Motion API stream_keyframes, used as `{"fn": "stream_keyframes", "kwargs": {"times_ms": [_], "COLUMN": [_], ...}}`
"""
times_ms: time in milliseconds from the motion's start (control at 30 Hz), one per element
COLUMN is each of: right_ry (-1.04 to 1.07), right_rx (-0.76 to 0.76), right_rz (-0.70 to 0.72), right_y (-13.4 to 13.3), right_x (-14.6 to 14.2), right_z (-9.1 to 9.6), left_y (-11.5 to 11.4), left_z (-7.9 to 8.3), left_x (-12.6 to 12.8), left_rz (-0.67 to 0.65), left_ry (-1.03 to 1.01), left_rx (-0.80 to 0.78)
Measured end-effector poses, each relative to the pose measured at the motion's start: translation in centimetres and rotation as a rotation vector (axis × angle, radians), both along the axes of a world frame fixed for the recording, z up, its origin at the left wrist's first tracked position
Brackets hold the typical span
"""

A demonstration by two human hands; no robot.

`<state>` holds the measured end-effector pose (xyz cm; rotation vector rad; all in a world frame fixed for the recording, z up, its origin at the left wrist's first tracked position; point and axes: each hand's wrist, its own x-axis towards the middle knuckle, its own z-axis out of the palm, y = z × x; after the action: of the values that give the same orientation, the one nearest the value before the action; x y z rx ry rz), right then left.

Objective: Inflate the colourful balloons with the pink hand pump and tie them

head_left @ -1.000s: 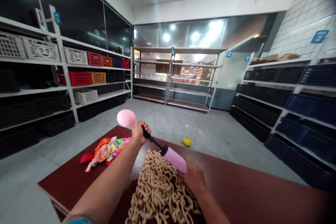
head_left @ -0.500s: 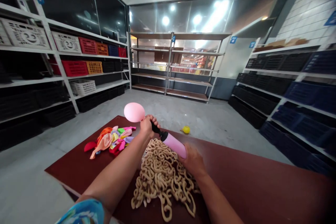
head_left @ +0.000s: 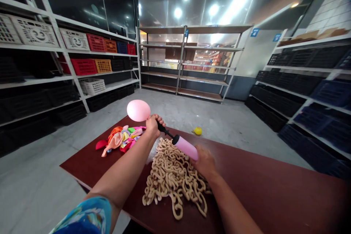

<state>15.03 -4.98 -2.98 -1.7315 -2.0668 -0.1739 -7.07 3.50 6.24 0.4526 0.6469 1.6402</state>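
My left hand [head_left: 153,125] is closed around the black front end of a pink hand pump [head_left: 185,147], pinching the neck of a small, partly inflated pink balloon [head_left: 138,110] onto its tip. Around the pump's pink barrel, near its rear end, my right hand [head_left: 205,161] is also closed. The pump hangs slanted above a heap of beige chain-like loops [head_left: 172,175] lying on the dark red table [head_left: 274,197]. A pile of flat, uninflated balloons in several colours [head_left: 120,139] lies on the table to the left of my left hand.
A small yellow object [head_left: 197,131] sits on the grey floor beyond the table's far edge. Metal shelves with white, red, orange and black crates [head_left: 82,66] line the left wall. Dark crates fill the right-hand shelves [head_left: 307,91]. Bare shelving [head_left: 192,62] stands at the back.
The pump closed up, then its black rod drew out a little again as my hands worked it. The pink balloon has grown slightly. The camera has tilted down.
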Motion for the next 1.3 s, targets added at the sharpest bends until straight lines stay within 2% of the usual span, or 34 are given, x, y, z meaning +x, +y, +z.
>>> {"fn": "stream_keyframes", "kwargs": {"times_ms": [133, 267, 400, 600, 700, 800, 967, 1067, 1167, 1300], "right_ry": [0.009, 0.022, 0.029, 0.024, 0.035, 0.047, 0.06, 0.061, 0.058, 0.043], "right_rx": [0.015, 0.035, 0.051, 0.085, 0.093, 0.105, 0.157, 0.164, 0.155, 0.134], "right_rz": [0.011, 0.026, 0.038, -0.016, -0.018, 0.006, 0.061, 0.071, 0.072, 0.03], "right_y": [-0.1, 0.0, 0.1, 0.1, 0.3, 0.4, 0.1, 0.0, 0.0, 0.1], "right_x": [-0.2, 0.0, 0.1, 0.1, 0.2, 0.1, 0.0, -0.1, -0.1, 0.1], "right_z": [0.0, 0.1, 0.3, 0.4, 0.1, -0.3, -0.2, -0.1, 0.0, 0.0], "left_y": [-1.0, -1.8, -1.9, -0.5, -0.2, -0.7, -2.0, -2.5, -2.3, -1.3], "left_z": [-1.0, -1.0, 0.3, 3.2, 3.9, 3.5, 1.7, 1.0, 1.1, 2.5], "left_x": [2.3, 3.3, 2.1, -1.7, -2.3, -1.2, 2.1, 3.3, 3.2, 1.2], "left_rz": [-0.032, -0.024, -0.034, 0.029, 0.051, 0.042, -0.009, -0.007, -0.002, 0.004], "left_ry": [-0.021, -0.03, 0.017, 0.045, 0.066, 0.061, 0.056, 0.056, 0.065, 0.087], "left_rx": [-0.023, -0.031, -0.028, 0.046, 0.078, 0.08, 0.029, 0.001, -0.021, 0.001]}}
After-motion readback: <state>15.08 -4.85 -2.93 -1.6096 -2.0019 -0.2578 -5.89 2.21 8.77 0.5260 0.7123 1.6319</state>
